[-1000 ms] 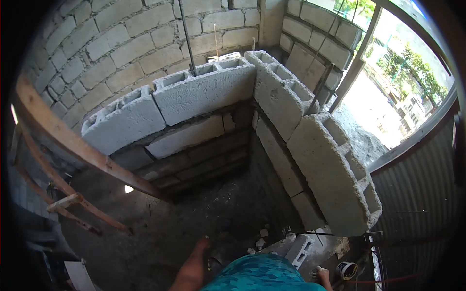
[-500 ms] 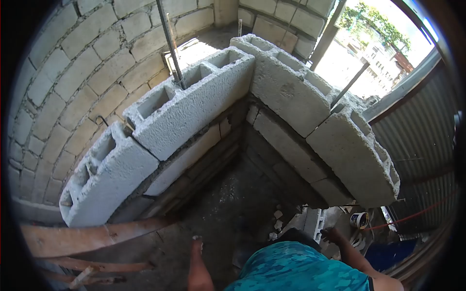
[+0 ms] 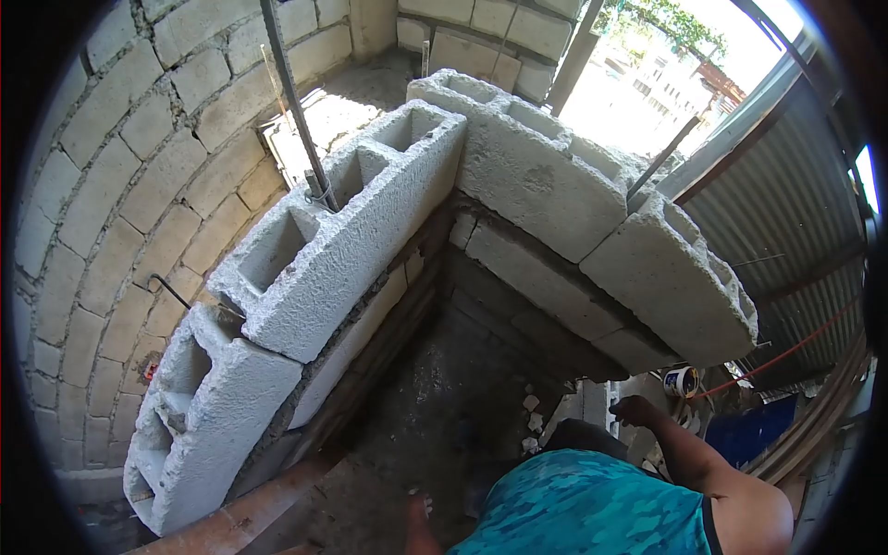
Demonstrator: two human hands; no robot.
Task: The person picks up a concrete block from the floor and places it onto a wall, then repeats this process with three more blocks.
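Low at the centre, my left hand (image 3: pixel 421 507) is small and partly cut off by the frame's bottom, over the dark floor (image 3: pixel 416 398); its finger shape is unclear. My right hand (image 3: pixel 633 411) is out to the right of the teal shirt (image 3: pixel 583 504), near pale blocks (image 3: pixel 588 403) below the wall. Its fingers are too dark to read, and nothing can be made out in it. Neither hand touches the top row of hollow blocks. These form a corner, with a left block (image 3: pixel 356 240) and a right block (image 3: pixel 546 190).
A steel bar (image 3: pixel 298 111) stands up from the left blocks, and another (image 3: pixel 664 157) leans at the right. A bent rod (image 3: pixel 169 289) sticks out at the left. Behind are a block wall (image 3: pixel 120 185) and corrugated sheeting (image 3: pixel 777 222). A white bucket (image 3: pixel 682 381) sits lower right.
The view has shifted and tilted, so the left blocks look larger and nearer. My left hand appears lower and further right; my right hand is slightly higher, with more of its arm showing.
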